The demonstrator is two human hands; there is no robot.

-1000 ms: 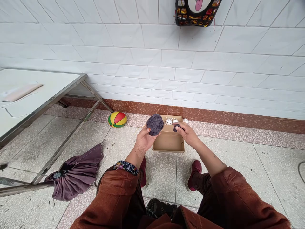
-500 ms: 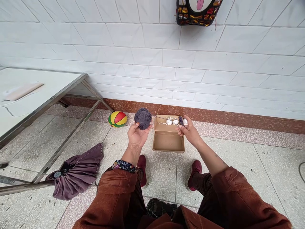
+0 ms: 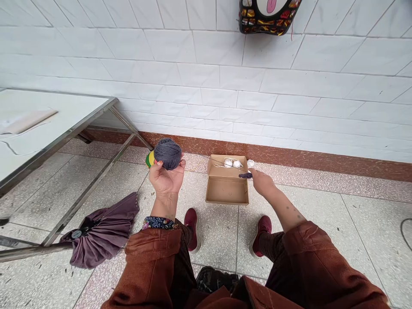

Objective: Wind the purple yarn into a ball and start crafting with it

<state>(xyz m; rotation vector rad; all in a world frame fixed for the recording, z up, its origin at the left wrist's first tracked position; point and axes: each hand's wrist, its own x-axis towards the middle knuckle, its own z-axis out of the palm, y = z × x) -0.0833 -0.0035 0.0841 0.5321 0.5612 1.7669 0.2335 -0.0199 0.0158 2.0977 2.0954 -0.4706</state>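
A dark grey ball of yarn (image 3: 168, 153) rests in my left hand (image 3: 166, 178), its fingers and thumb curled round the underside. My right hand (image 3: 262, 182) pinches a small dark bundle of yarn (image 3: 245, 175). Between the two runs a taut grey strand, passing over an open cardboard box (image 3: 227, 191). Small white balls of yarn (image 3: 228, 162) with loose ends lie on the box's raised lid part, and another white ball (image 3: 250, 163) sits just beyond my right hand.
A multicoloured ball (image 3: 149, 159) is partly hidden behind my left hand. Left of me stand a metal-framed table (image 3: 64, 107) and, on the floor, a folded purple umbrella (image 3: 106, 231). A black patterned basket (image 3: 268, 23) is at the tiled wall.
My left hand has moved left and nearer with the grey ball, now covering most of the multicoloured ball. My right hand has shifted slightly right and down, its small bundle now lying sideways.
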